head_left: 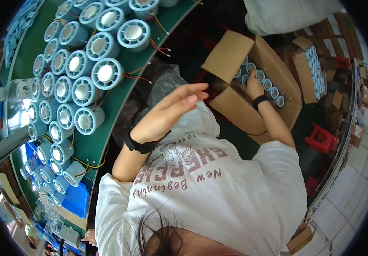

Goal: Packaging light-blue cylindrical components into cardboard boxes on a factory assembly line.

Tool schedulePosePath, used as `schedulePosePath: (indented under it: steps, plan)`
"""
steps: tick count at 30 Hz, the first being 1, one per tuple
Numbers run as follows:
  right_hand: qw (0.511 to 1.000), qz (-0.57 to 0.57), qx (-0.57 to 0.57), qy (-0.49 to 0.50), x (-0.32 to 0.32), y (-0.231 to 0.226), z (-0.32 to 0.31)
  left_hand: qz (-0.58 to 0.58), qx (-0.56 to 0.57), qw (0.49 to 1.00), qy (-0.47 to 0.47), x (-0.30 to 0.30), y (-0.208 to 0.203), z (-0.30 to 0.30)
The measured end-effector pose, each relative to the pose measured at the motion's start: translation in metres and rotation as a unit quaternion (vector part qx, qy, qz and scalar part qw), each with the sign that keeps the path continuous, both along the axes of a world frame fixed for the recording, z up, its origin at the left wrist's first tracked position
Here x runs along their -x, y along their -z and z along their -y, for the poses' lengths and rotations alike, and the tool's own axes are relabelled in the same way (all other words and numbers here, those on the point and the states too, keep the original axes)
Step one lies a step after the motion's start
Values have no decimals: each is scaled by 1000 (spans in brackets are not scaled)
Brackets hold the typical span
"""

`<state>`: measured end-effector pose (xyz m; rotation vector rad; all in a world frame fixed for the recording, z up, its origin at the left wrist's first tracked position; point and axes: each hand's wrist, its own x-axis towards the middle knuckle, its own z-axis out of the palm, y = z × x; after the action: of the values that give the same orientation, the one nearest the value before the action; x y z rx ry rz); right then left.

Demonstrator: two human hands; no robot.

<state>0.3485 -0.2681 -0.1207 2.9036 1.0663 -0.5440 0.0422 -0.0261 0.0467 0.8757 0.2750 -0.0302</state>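
My left hand (172, 112), with a black band at its wrist, is held in the air between the table edge and the box. Its fingers are stretched out and nothing is in them. My right hand (253, 86), also banded in black, reaches down into an open cardboard box (276, 68). Its thumb and fingers are around a light-blue cylindrical unit (244, 80); the fingers are blurred and partly hidden. More such units (267, 85) stand in the box beside that hand.
On the green table (120, 112) at left stand rows of light-blue cylindrical units (106, 73) with pale round centres and thin loose wires. A blue tray (75, 199) lies nearer. Another box of units (305, 77), a red stool (322, 138) and a pale sack (290, 17) are at right.
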Motion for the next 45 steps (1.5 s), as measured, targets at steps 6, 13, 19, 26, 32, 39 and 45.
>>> schedulePosePath:
  steps: [6, 13, 19, 26, 32, 39, 45]
  plan:
    - [987, 12, -93, -132, 44, -157, -39, 36, -28, 999, 26, 22, -18, -2]
    - [856, -249, -298, -341, 171, -354, -226, 94, -45, 994, 27, 63, -32, -3]
    - [768, -39, -284, -573, 254, -405, -408, 164, -126, 978, -2, 110, -40, -2]
    - [578, 78, -185, -791, 350, -310, -596, 155, -161, 970, -99, 159, -40, 0]
    - [641, 28, 4, -767, 366, -263, -637, 140, -124, 972, -143, 177, -41, -4]
    - [710, -65, -68, -697, 321, -401, -526, 182, -114, 952, -216, 177, -40, 3]
    - [679, -162, -80, -711, 262, -430, -404, 161, -241, 859, -422, 158, -58, 12]
